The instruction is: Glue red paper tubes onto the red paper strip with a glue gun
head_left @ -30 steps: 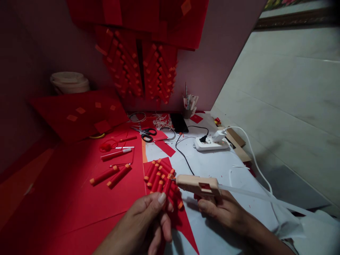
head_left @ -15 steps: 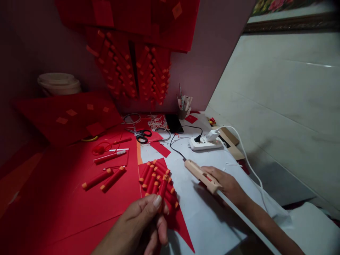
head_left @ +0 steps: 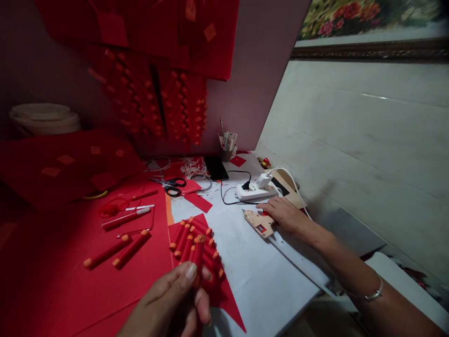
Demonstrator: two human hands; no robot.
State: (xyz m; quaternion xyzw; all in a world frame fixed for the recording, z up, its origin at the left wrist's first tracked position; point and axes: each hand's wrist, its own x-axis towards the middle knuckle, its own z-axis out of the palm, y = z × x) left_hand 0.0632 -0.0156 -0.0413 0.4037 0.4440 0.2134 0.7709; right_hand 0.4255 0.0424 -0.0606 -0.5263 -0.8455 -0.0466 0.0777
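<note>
My left hand (head_left: 175, 295) pinches a small red firecracker-like tube (head_left: 198, 255) with orange bands, between thumb and fingers. The tube's upper end looks shiny, and it stands tilted in front of a pile of similar red tubes (head_left: 183, 241) on a red sheet. My right hand (head_left: 286, 215) is closed around the handle of a beige hot glue gun (head_left: 257, 222), which is on its side at the white tabletop. Its nozzle points left and a long white glue stick (head_left: 298, 264) sticks out of its back. The handle is partly hidden by my fingers.
A white power strip (head_left: 256, 191) with plugs and cords sits behind the glue gun. Black scissors (head_left: 171, 187), a phone (head_left: 216, 167) and a pen cup (head_left: 227, 147) stand farther back. Two longer red tubes (head_left: 131, 249) and a red marker (head_left: 124, 220) lie at left.
My right hand has turned the glue gun and brought it down to the table, nozzle now to the left. The left hand keeps its tube. The view has swung right.
</note>
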